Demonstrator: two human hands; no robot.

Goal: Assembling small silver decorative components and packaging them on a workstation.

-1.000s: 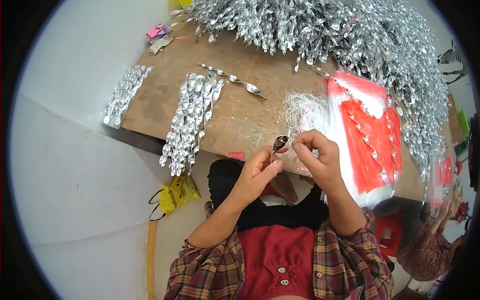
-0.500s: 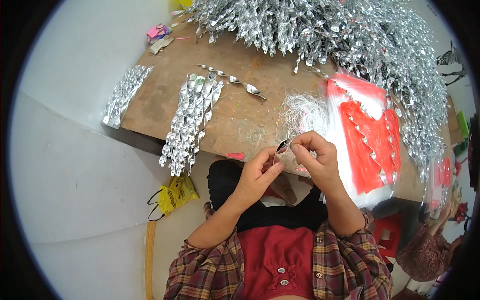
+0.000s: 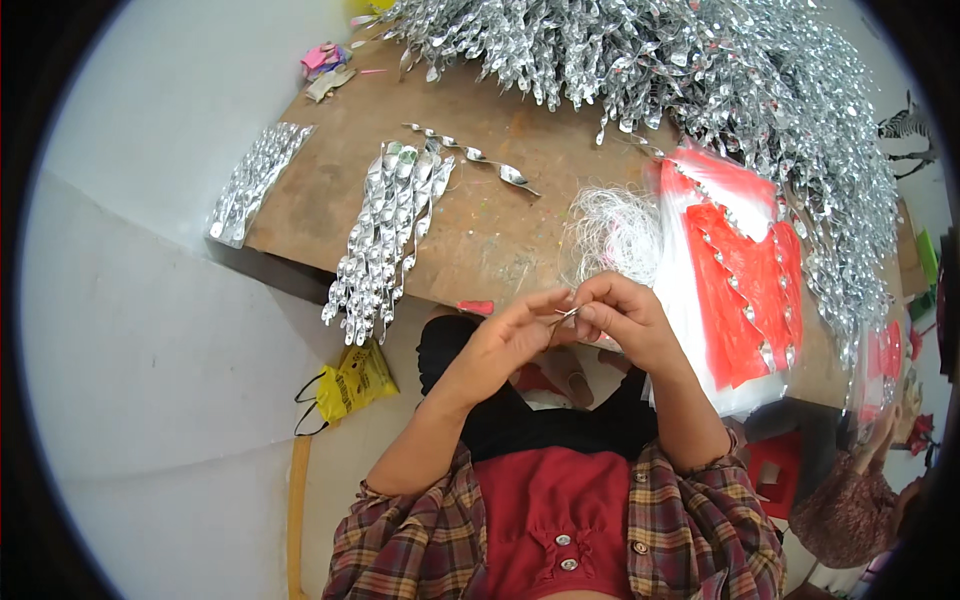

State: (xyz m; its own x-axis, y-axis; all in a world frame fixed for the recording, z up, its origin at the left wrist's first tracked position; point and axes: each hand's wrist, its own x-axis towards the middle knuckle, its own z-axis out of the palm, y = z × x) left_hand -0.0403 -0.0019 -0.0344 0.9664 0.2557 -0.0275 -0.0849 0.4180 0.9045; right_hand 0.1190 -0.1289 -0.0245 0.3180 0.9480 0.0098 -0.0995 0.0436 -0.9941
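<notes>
Above my lap, at the near table edge, my two hands meet. Between their fingertips is a small shiny silver piece (image 3: 566, 315), seen nearly edge-on. My right hand (image 3: 632, 318) pinches it between thumb and fingers. My left hand (image 3: 500, 345) is closed on its other side, fingers long and thumb beneath, partly covering it. Just beyond lies a tangled heap of white thread (image 3: 612, 232). Left of it, a bundle of twisted silver strips (image 3: 385, 225) overhangs the table edge. One loose twisted silver strip (image 3: 480, 157) lies beside that bundle.
A huge pile of silver twisted strips (image 3: 640, 60) covers the table's far right. Red and clear plastic bags (image 3: 735, 290) lie to the right. Another silver bundle (image 3: 255, 180) rests at the left edge. A yellow bag (image 3: 358, 385) hangs below. Another person's sleeve (image 3: 845, 510) shows at lower right.
The silver piece has turned from showing a dark shiny face to a thin edge. My left hand has shifted slightly, its fingers straighter. The table scene has moved slightly in view.
</notes>
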